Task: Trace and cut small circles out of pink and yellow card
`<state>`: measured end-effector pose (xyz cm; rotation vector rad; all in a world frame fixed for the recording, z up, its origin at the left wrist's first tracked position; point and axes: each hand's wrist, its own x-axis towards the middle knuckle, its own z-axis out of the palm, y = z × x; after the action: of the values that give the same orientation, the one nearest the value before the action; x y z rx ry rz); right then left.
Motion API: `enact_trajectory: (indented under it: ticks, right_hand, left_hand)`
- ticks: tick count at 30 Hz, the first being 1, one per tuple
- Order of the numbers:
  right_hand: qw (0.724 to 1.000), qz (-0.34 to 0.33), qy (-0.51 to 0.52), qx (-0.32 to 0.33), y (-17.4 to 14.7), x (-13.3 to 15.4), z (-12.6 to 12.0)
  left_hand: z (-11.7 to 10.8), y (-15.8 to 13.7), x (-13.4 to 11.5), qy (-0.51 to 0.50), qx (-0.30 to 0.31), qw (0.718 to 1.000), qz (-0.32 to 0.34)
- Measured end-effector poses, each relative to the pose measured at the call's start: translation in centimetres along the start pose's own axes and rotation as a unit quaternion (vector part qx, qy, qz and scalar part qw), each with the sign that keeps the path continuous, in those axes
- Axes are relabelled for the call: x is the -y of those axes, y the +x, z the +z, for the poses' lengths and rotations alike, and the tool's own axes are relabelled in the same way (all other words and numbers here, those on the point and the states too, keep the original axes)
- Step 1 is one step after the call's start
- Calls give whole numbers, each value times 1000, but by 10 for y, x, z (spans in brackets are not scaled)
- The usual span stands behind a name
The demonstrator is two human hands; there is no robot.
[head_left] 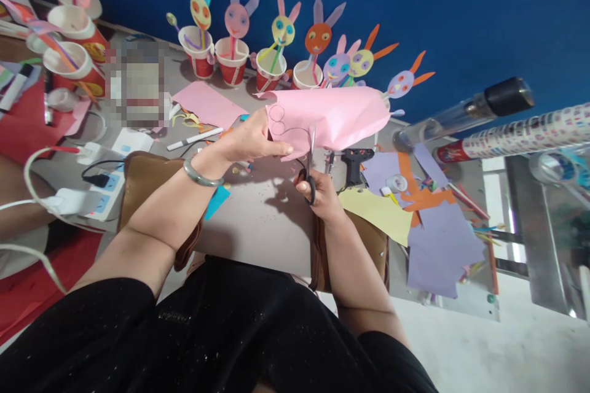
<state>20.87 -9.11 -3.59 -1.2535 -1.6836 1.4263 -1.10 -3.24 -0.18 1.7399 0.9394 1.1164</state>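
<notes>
My left hand (255, 138) pinches the left edge of a large pink paper sheet (341, 112), thumb on the near side. Small circles and a curved line are drawn on the sheet by that hand. A pair of scissors (312, 159) is in my right hand (321, 193), fingers through the dark handles. Its blades point up and away from me, against the near edge of the pink sheet. How far the blades are apart I cannot make out. Below the hands, the table (258, 221) bears small dark scraps and a blue paper piece (216, 201).
Paper cups (232, 61) with paper rabbit heads line the blue wall. A black glue gun (356, 166) lies right of the scissors, near yellow paper (378, 212) and purple paper (442, 245). Power strips (109, 184) with cables lie left. A stack of cups (530, 132) extends at right.
</notes>
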Motion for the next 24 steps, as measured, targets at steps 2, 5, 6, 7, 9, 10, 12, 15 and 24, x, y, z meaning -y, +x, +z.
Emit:
enact_trajectory:
  ticks: [2,5,6,7,9,10,12,15,24]
  right_hand:
    - [1000,-3,-2,2,0,0,0]
    - [1000,-5,2,4,-1,0,0]
    - [1000,-4,3,5,-1,0,0]
    - [1000,-2,4,6,-1,0,0]
    - [1000,3,3,9,-1,1,-1]
    - [1000,5,1,11,-1,0,-1]
    - [1000,5,-3,11,0,0,-2]
    - [1000,10,-7,9,0,-1,-2]
    - [999,32,2,17,-1,1,-2]
  left_hand:
    - [-2,1,-1,-32,53,998,-10]
    - [-6,3,-7,-49,81,995,-16]
    - [-7,3,-8,-50,81,995,-15]
    - [-8,2,-10,-51,79,995,-15]
    - [-8,2,-12,-51,77,996,-21]
    - [-9,1,-12,-49,79,995,-26]
    - [-9,1,-11,-42,85,995,-28]
    - [-10,3,-9,-39,83,996,-11]
    - [-14,2,-11,-31,114,993,-5]
